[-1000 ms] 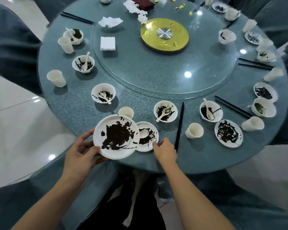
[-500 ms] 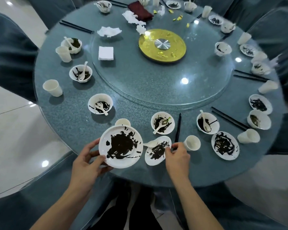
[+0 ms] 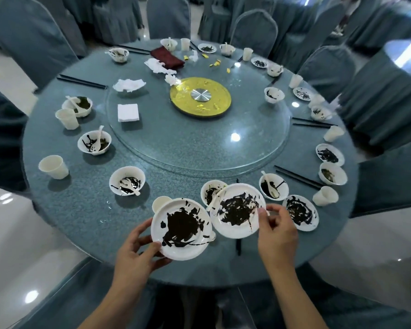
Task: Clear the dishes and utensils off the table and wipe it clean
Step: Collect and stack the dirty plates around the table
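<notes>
Two plates are held above the near edge of the table [image 3: 86, 210], one in each hand. The left plate [image 3: 181, 229] is gripped at its near-left rim by the left hand [image 3: 138, 252], thumb on top and fingers beneath; the right plate [image 3: 237, 210] is pinched at its right rim by the right hand [image 3: 277, 233]. Both are white and round, smeared across the middle with dark sauce. The right plate is tilted and overlaps a bowl [image 3: 210, 191] just beyond it, with a white spoon [image 3: 214, 200] showing at its left edge. A cup [image 3: 160, 203] is partly hidden behind the left plate.

Just right of the right hand a third smeared plate [image 3: 300, 212] lies on the table. Around the rim at least nine white bowls can be counted, most stained dark and several holding a spoon, and about eight white cups; the far ones are too small to count surely. Four pairs of black chopsticks are seen, and one more dark stick [image 3: 238, 245] runs under the right plate. Beyond both hands a glass turntable [image 3: 199, 143] carries a gold disc [image 3: 199, 97], a stack of napkins [image 3: 128, 112], crumpled tissues, a dark red cloth [image 3: 167, 57] and yellow scraps. No writing or brand can be read
</notes>
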`<action>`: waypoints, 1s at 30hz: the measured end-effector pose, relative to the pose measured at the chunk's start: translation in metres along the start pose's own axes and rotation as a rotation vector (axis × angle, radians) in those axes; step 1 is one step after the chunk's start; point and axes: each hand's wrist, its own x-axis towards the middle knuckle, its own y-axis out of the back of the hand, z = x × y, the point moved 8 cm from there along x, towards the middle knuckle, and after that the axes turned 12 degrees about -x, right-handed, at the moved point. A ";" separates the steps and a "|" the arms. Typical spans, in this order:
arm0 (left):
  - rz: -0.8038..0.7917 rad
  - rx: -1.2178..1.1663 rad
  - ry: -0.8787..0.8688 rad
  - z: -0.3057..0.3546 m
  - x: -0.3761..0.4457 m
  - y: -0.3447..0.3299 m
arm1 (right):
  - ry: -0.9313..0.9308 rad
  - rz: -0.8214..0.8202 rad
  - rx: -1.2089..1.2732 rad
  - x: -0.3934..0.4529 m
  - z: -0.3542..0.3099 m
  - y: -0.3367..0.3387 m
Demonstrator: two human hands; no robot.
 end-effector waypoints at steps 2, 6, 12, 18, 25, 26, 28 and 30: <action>-0.022 -0.001 0.015 -0.003 0.001 -0.009 | -0.074 0.020 0.174 0.000 0.004 0.006; -0.070 0.010 0.031 -0.002 -0.002 -0.030 | -0.124 0.008 0.260 -0.002 0.008 0.006; -0.166 -0.001 0.048 -0.001 -0.009 -0.072 | -0.096 -0.088 0.233 0.000 0.017 -0.004; -0.238 -0.017 0.126 -0.026 -0.015 -0.116 | -0.067 -0.171 0.121 0.005 0.035 -0.002; -0.256 -0.018 0.169 -0.064 -0.024 -0.175 | -0.066 -0.204 0.155 0.039 0.078 0.031; -0.244 0.002 0.150 -0.071 -0.026 -0.183 | -0.059 -0.218 0.155 0.044 0.085 0.036; -0.211 0.034 0.121 -0.086 -0.030 -0.200 | -0.029 -0.260 0.159 0.057 0.099 0.046; -0.148 0.047 0.106 -0.104 -0.036 -0.214 | 0.004 -0.313 0.152 0.073 0.116 0.055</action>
